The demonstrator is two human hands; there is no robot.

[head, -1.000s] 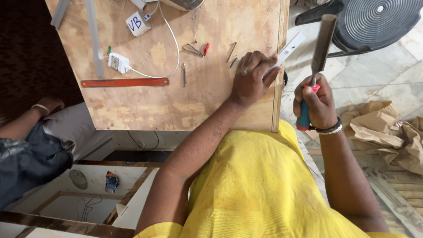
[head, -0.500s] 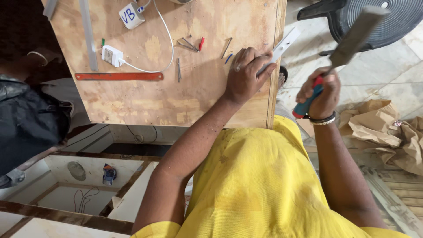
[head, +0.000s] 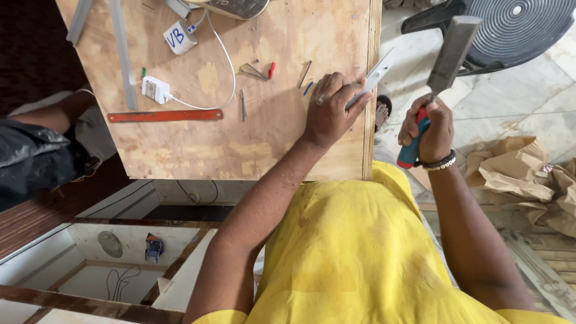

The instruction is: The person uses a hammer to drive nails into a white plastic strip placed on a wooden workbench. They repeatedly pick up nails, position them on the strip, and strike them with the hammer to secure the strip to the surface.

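Plywood makes up the big worktop (head: 180, 150), and everything else can be placed from it. At its right edge the left hand (head: 331, 108) lies with fingers curled down, pinning a thin pale metal strip (head: 378, 75) that slants across the edge and sticks out past it. Just off that same edge, over the tiled floor, the right hand (head: 429, 129) is closed tight round the red-and-blue handle of a hammer (head: 451, 48), its head raised above and apart from the strip. A beaded bracelet sits on that wrist.

Farther in on the plywood, away from the hands, lie an orange ruler (head: 165, 115), a white charger with its cable (head: 157, 89), a few loose nails (head: 305, 73) and a small red-tipped tool (head: 271, 70). Beyond the right edge are a dark plastic chair (head: 516, 30) and crumpled brown paper (head: 522, 177). Another person's arm (head: 54, 114) shows at the left edge.

As I judge it, the work is in mid-course: the strip is set and held in place, the hammer is lifted, and no blow is landing; whether any fastening has already gone in cannot be told.
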